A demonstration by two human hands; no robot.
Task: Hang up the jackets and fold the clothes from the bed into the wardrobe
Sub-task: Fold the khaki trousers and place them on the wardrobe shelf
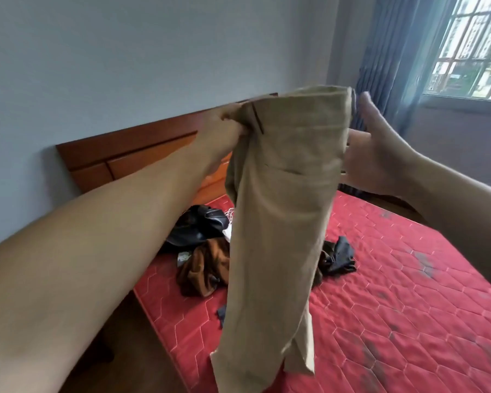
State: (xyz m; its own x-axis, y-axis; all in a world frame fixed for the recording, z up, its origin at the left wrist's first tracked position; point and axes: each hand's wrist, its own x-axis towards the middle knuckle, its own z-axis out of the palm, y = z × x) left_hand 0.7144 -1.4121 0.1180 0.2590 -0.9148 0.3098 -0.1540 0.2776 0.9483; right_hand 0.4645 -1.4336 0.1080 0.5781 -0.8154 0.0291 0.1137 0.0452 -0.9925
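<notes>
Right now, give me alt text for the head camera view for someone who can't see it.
A person holds up khaki trousers over a red mattress, the left hand gripping the waistband while the right hand is open beside it. Dark and brown clothes lie heaped on the bed below.

One head-worn wide-angle view looks forward and down over the red quilted bed point(380, 293), close behind both raised arms.

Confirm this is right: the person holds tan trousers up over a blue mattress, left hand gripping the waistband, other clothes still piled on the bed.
Not quite: the mattress is red, not blue, as the head view shows. The rest stands: the left hand grips the waistband of the tan trousers, and other clothes still lie on the bed.
</notes>
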